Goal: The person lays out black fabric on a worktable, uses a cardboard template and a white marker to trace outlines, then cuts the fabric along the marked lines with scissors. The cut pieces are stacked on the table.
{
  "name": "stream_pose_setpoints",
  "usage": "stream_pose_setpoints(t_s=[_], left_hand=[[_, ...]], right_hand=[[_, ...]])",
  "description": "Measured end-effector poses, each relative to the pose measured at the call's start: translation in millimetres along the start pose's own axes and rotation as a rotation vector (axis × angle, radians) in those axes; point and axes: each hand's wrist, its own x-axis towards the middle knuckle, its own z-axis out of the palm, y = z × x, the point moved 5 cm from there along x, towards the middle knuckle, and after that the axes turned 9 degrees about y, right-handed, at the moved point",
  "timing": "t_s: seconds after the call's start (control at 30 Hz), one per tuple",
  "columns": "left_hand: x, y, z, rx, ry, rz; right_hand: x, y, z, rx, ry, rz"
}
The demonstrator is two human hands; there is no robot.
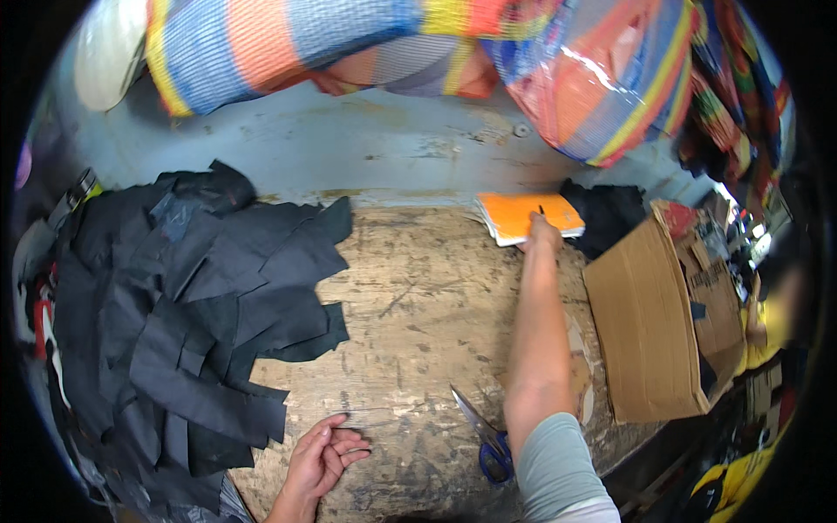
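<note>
My right hand reaches far across the worn wooden table to an orange notebook at the back edge. It holds a thin dark pen over the cover. My left hand rests palm up near the front edge, fingers loosely curled and holding nothing, just right of a pile of black leather pieces. Blue-handled scissors lie shut on the table beside my right elbow.
A cardboard box with its flap raised stands at the right. Black scraps lie behind it. Striped woven sacks hang over a blue-grey wall. Another person in yellow is at the far right.
</note>
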Motion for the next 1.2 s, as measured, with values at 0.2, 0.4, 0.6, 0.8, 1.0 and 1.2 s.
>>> stream_pose_setpoints(t_s=[0.2,0.4,0.6,0.8,1.0,1.2], left_hand=[[2,1,-1,-0.007,-0.018,0.006],[6,10,9,0.114,-0.075,0.187],[7,4,33,0.062,-0.264,0.138],[9,-1,22,0.100,-0.250,0.152],[0,-4,16,-0.221,-0.422,-0.037],[-3,-8,15,-0.226,-0.485,-0.059]], right_hand=[[-16,4,-22,0.034,-0.010,-0.228],[-117,-25,-101,-0.152,-0.515,-0.284],[-266,-18,-170,-0.473,-1.231,-0.300],[-363,-18,-194,-0.742,-1.319,-0.673],[-403,-29,-200,-0.802,-1.399,-0.473],[-413,-45,-216,-0.809,-1.581,-0.455]])
